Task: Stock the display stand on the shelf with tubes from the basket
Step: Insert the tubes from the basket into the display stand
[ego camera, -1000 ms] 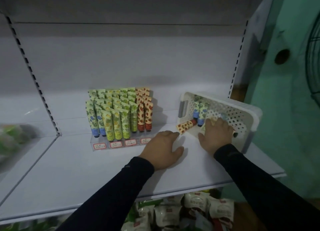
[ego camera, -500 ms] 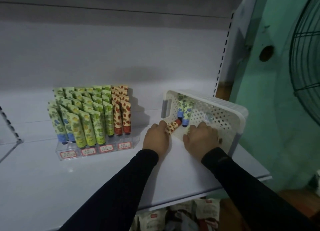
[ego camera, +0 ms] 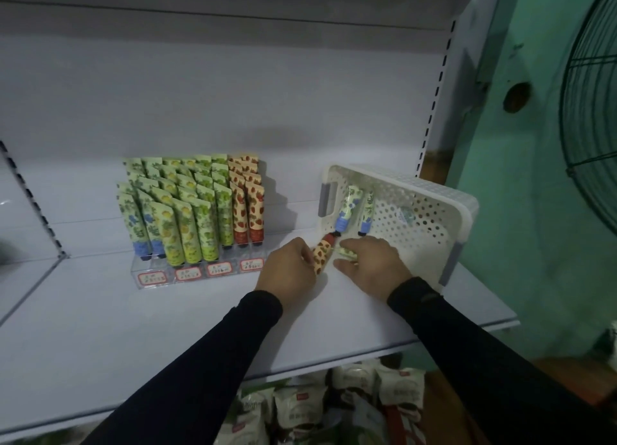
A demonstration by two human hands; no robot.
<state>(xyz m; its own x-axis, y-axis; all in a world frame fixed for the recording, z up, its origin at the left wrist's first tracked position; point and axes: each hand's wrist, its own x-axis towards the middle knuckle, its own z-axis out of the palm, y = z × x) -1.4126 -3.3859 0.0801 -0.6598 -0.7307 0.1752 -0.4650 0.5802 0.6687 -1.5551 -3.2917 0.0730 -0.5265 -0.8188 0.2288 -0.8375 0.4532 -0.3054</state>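
Observation:
A clear display stand (ego camera: 200, 271) on the white shelf (ego camera: 133, 327) holds rows of upright tubes: blue-capped, green and red strawberry ones. To its right a white perforated basket (ego camera: 434, 210) lies tipped on its side, with two blue-capped tubes (ego camera: 349, 207) inside. My left hand (ego camera: 290, 271) grips a red strawberry tube (ego camera: 323, 252) at the basket's mouth. My right hand (ego camera: 370, 266) rests beside it, fingers over a pale green tube (ego camera: 347, 252) on the basket's lower wall.
A slotted upright (ego camera: 434, 110) runs up behind the basket. Packaged goods (ego camera: 317, 408) fill the shelf below. A green wall and a wire fan guard (ego camera: 591, 127) stand to the right. A divider (ego camera: 36, 207) bounds the shelf on the left.
My left hand moved from flat on the shelf to the basket's mouth and closed on the strawberry tube. My right hand drew back toward the basket's opening. The view shifted right.

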